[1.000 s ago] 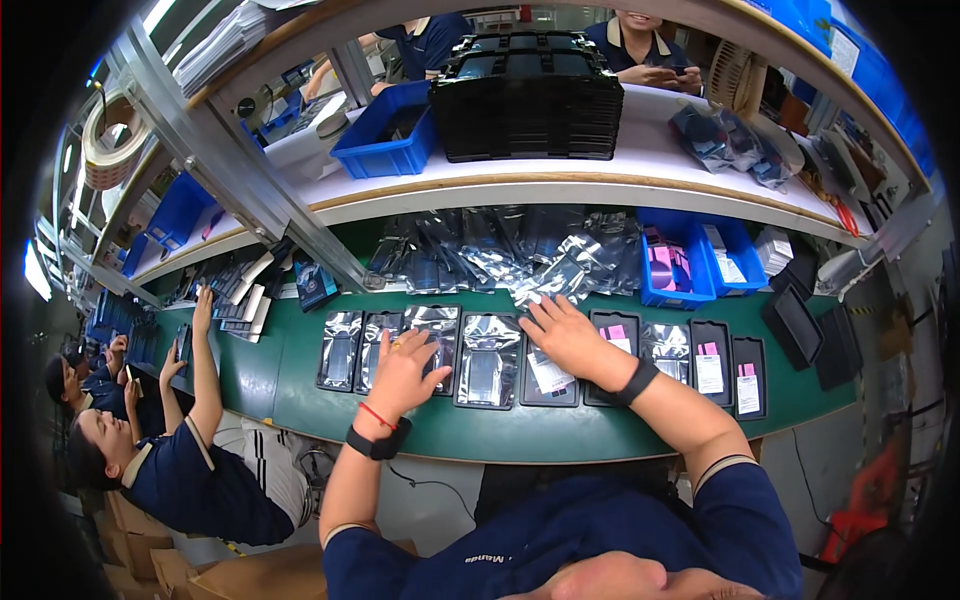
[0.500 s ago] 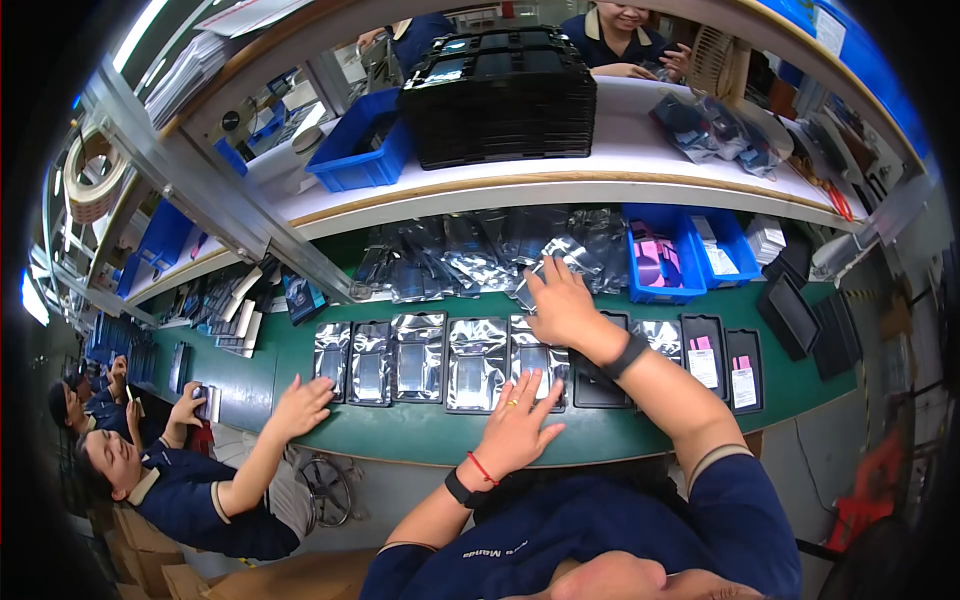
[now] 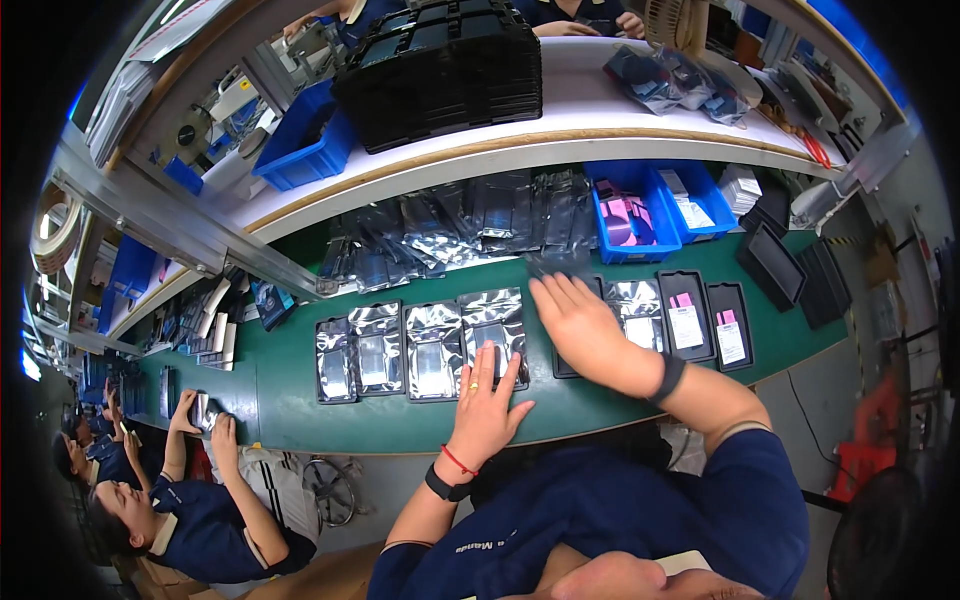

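A row of black trays with shiny silver antistatic bags lying in them crosses the green table. My left hand (image 3: 487, 405) is open, its fingers spread over the near end of one silver bag (image 3: 492, 312). To its right, my right hand (image 3: 585, 325) reaches over a black tray (image 3: 565, 362), palm down with the fingers close together. A motion-smeared antistatic bag (image 3: 558, 264) shows just past those fingertips and appears gripped by them; the thumb is hidden. Farther right lie another silver bag (image 3: 636, 312) and two trays, one of them (image 3: 688, 320) with a white label and pink pieces.
Behind the row lies a heap of antistatic bags (image 3: 425, 235). Blue bins (image 3: 640, 255) hold pink pieces and white labels. Empty black trays (image 3: 770, 265) lean at the right. A shelf edge (image 3: 450, 160) overhangs the back. At the left a co-worker (image 3: 215, 520) holds a small item.
The view has shifted. A co-worker's hand has left the row's left end, and the leftmost bagged tray is gone from there. My right hand has come nearer, off the bag heap, with the bag.
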`<move>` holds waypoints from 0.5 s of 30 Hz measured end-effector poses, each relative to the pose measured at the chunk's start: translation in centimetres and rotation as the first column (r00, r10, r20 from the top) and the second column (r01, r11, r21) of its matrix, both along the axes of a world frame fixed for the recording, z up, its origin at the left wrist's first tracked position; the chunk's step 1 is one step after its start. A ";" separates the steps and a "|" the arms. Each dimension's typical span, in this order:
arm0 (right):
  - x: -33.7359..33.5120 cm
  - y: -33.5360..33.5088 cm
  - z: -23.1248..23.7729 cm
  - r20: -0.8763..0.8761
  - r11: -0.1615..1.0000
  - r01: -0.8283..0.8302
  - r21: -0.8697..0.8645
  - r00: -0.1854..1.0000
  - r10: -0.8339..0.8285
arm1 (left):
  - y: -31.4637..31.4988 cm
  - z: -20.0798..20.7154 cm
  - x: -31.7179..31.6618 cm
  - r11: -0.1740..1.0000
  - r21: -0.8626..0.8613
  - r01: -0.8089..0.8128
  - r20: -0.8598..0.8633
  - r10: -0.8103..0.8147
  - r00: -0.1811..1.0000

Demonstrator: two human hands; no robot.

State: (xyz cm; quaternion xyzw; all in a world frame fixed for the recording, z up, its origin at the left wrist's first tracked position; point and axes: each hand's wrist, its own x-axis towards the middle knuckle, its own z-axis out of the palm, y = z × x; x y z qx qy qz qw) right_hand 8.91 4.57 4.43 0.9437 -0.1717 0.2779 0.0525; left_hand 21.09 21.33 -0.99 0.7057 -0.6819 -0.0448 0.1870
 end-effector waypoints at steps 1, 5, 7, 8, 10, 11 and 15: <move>-1.6 0.7 -1.3 -0.020 0.998 0.047 0.039 0.999 -0.046 | -0.3 0.7 -0.5 1.000 -0.008 -0.028 -0.016 0.028 0.999; -5.3 0.5 -4.1 -0.178 0.982 -0.025 0.188 0.982 0.059 | -2.6 1.8 -3.1 0.978 0.001 0.208 -0.227 -0.202 0.953; -5.0 -1.9 -4.5 -0.174 0.727 -0.151 0.670 0.920 0.351 | -3.8 0.8 -4.4 0.977 -0.004 0.215 -0.247 -0.209 0.946; -3.7 -3.3 -2.1 -0.404 0.757 0.041 0.652 0.864 0.301 | -4.3 0.4 -4.9 0.978 -0.022 0.209 -0.245 -0.208 0.947; -0.7 -5.2 1.0 -0.481 0.783 0.191 0.592 0.863 0.153 | -5.2 -0.5 -5.9 0.981 -0.043 0.189 -0.247 -0.194 0.950; 0.7 -5.9 1.3 -0.331 0.788 0.159 0.595 0.942 0.060 | -5.2 -0.6 -6.3 0.981 -0.043 0.187 -0.244 -0.192 0.950; 8.8 -9.0 -0.7 -0.151 0.967 0.019 0.255 0.988 0.021 | -5.1 -1.6 -7.1 0.977 0.049 0.209 -0.038 -0.207 0.978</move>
